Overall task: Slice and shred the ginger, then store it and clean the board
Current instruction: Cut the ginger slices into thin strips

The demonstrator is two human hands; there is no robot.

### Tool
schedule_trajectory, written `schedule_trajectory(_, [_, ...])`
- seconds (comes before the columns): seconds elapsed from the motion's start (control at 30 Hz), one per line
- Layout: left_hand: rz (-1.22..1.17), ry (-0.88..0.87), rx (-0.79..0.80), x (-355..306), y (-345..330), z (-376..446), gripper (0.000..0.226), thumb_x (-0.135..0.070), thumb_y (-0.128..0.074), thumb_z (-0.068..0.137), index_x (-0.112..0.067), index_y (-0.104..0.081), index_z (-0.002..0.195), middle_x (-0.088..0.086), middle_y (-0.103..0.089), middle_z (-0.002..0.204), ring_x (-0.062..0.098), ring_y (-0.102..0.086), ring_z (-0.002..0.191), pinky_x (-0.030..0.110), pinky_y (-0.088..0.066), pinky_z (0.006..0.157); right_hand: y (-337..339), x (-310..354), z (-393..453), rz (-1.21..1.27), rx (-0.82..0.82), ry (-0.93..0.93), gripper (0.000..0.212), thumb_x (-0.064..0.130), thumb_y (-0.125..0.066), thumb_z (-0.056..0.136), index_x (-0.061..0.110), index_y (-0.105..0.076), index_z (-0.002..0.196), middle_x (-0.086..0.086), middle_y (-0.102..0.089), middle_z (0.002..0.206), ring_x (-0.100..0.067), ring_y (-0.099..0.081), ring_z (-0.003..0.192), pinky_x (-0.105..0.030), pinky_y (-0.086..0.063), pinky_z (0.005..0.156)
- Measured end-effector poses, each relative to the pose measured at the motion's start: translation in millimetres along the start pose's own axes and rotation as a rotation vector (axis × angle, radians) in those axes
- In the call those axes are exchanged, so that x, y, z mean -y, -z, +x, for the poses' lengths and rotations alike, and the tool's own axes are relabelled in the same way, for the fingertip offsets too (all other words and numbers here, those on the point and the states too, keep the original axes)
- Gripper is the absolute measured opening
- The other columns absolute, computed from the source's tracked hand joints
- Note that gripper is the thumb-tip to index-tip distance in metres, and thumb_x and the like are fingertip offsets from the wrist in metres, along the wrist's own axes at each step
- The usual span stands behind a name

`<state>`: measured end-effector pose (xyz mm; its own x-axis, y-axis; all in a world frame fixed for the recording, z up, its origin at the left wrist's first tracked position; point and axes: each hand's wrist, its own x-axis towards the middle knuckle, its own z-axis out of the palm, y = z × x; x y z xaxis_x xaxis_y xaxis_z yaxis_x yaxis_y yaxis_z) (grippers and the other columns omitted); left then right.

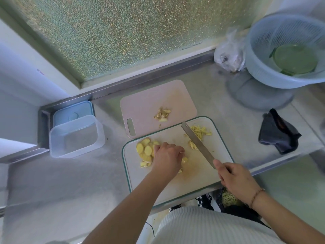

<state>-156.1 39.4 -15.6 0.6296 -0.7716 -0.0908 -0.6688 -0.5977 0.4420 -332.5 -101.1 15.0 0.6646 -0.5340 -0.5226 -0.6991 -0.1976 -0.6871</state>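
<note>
Both hands work over the steel counter (70, 182). Left hand (168, 158) lies knuckles-up on the ginger, fingers curled down over a few pieces, though whether it truly grips them is hard to tell from above. Right hand (234, 180) is wrapped around the handle of one knife (197, 143), whose blade slants up and away across the board.

Two boards lie on the counter: a white cutting board (151, 178) with a green rim, nearest the person, and a pink board (149, 101) behind it, its near edge tucked under the white one. One blue colander (281, 41) stands at the far right, one clear container (75, 136) at the left with its blue lid (70, 111) just behind, and one dark cloth (277, 132) right of the boards.

Ginger lies in three heaps: round slices (145, 149) beside the left hand, fine shreds (200, 131) right of the blade, and trimmings (162, 114) on the pink board.
</note>
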Motion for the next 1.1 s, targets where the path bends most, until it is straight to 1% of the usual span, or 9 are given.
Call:
schedule_trajectory(0.1, [0.05, -0.123, -0.123, 14, -5, -21, 0.019, -0.027, -0.053, 0.088, -0.022, -0.07, 0.083, -0.008, -0.065, 0.08, 0.022, -0.057, 0.077, 0.036, -0.038, 0.07, 1, -1, 0, -0.014, -0.007, 0.023, 0.063, 0.073, -0.037, 0.08, 0.014, -0.045, 0.057, 0.003, -0.041, 0.045, -0.009, -0.038, 0.042, -0.031, -0.04, 0.052])
schedule_trajectory(0.2, [0.112, -0.266, -0.142, 24, -17, -45, 0.015, -0.033, -0.057, 0.088, -0.024, -0.068, 0.085, -0.009, -0.064, 0.089, 0.019, -0.054, 0.082, 0.036, -0.037, 0.074, 3, 1, 1, -0.036, -0.004, 0.033, 0.064, 0.073, -0.036, 0.08, 0.014, -0.045, 0.057, 0.0, -0.043, 0.047, -0.011, -0.04, 0.044, -0.032, -0.042, 0.052])
schedule_trajectory(0.37, [0.153, -0.339, -0.227, 31, -26, -49, 0.007, -0.031, -0.072, 0.085, -0.024, -0.072, 0.088, -0.007, -0.065, 0.095, 0.022, -0.057, 0.085, 0.037, -0.034, 0.075, 3, 3, 4, -0.07, 0.027, 0.037, 0.066, 0.072, -0.035, 0.081, 0.012, -0.046, 0.056, -0.001, -0.046, 0.048, -0.01, -0.042, 0.044, -0.034, -0.046, 0.055])
schedule_trajectory(0.5, [0.178, -0.417, -0.226, 31, -29, -46, 0.015, -0.037, -0.065, 0.093, -0.023, -0.071, 0.09, -0.003, -0.064, 0.098, 0.025, -0.057, 0.083, 0.038, -0.039, 0.074, 4, 7, 6, -0.083, 0.072, 0.042, 0.064, 0.071, -0.034, 0.081, 0.013, -0.046, 0.057, 0.002, -0.045, 0.047, -0.007, -0.039, 0.041, -0.029, -0.044, 0.053])
schedule_trajectory(0.67, [0.265, -0.387, -0.276, 36, -27, -56, 0.01, -0.025, -0.076, 0.084, -0.021, -0.07, 0.091, -0.001, -0.066, 0.1, 0.027, -0.059, 0.089, 0.038, -0.037, 0.075, 7, 9, 11, -0.119, 0.138, 0.057, 0.063, 0.07, -0.033, 0.082, 0.014, -0.047, 0.058, 0.003, -0.045, 0.046, -0.004, -0.04, 0.04, -0.027, -0.045, 0.054])
schedule_trajectory(0.8, [0.314, -0.173, -0.35, 41, -27, -61, 0.017, -0.015, -0.082, 0.073, -0.018, -0.07, 0.085, -0.001, -0.068, 0.1, 0.029, -0.058, 0.091, 0.038, -0.036, 0.076, 13, 5, 16, -0.175, 0.178, 0.12, 0.067, 0.075, -0.029, 0.081, 0.014, -0.045, 0.058, 0.002, -0.044, 0.049, -0.007, -0.041, 0.043, -0.031, -0.046, 0.056])
schedule_trajectory(0.93, [0.083, -0.246, -0.376, 12, -35, -58, 0.014, -0.013, -0.068, 0.091, -0.011, -0.073, 0.103, 0.007, -0.068, 0.106, 0.029, -0.062, 0.091, 0.036, -0.05, 0.079, 17, 0, 19, -0.245, 0.215, 0.16, 0.067, 0.073, -0.025, 0.082, 0.013, -0.045, 0.059, 0.0, -0.045, 0.05, -0.009, -0.043, 0.046, -0.034, -0.048, 0.058])
schedule_trajectory(1.0, [0.027, -0.263, -0.392, -6, -45, -51, 0.015, -0.012, -0.065, 0.094, -0.009, -0.073, 0.107, 0.008, -0.068, 0.109, 0.029, -0.062, 0.092, 0.034, -0.053, 0.078, 17, 0, 20, -0.279, 0.222, 0.169, 0.064, 0.069, -0.025, 0.083, 0.013, -0.045, 0.059, 0.001, -0.045, 0.05, -0.009, -0.043, 0.046, -0.027, -0.046, 0.055])
schedule_trajectory(1.1, [0.019, -0.226, -0.447, -12, -60, -42, 0.012, -0.009, -0.071, 0.091, -0.009, -0.074, 0.103, 0.007, -0.069, 0.107, 0.027, -0.064, 0.091, 0.037, -0.056, 0.073, 15, 0, 22, -0.322, 0.23, 0.169, 0.062, 0.067, -0.024, 0.085, 0.014, -0.044, 0.06, 0.004, -0.043, 0.049, -0.007, -0.041, 0.044, -0.02, -0.038, 0.048])
